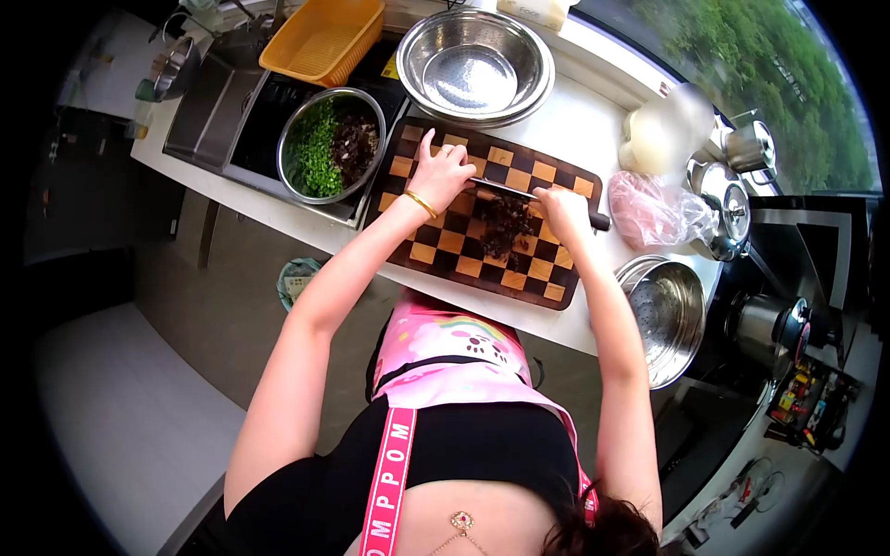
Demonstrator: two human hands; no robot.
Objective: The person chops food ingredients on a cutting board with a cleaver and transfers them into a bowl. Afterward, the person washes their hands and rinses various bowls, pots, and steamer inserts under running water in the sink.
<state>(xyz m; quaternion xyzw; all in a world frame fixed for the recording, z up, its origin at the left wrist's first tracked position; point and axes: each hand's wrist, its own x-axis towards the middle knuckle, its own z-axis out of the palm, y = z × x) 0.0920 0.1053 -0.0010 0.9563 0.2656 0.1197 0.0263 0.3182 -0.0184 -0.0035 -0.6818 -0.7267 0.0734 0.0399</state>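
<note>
A kitchen knife (503,188) lies across the far part of the checkered wooden cutting board (449,241), its blade seen nearly edge-on. My right hand (561,209) is closed around the handle, whose dark end (601,222) sticks out to the right. At the blade's left end, my left hand (442,176) grips or presses the knife with some fingers, while one finger points up and away. Dark brown chopped pieces (505,227) are spread on the board just below the blade. Their exact kind is hard to make out.
Left of the board stands a metal bowl (286,178) with chopped greens (313,148) and dark chopped bits (354,144). Behind are stacked steel bowls (408,79) and a yellow basket (311,46). A pink plastic bag (644,211) and a steamer pan (681,324) sit at right.
</note>
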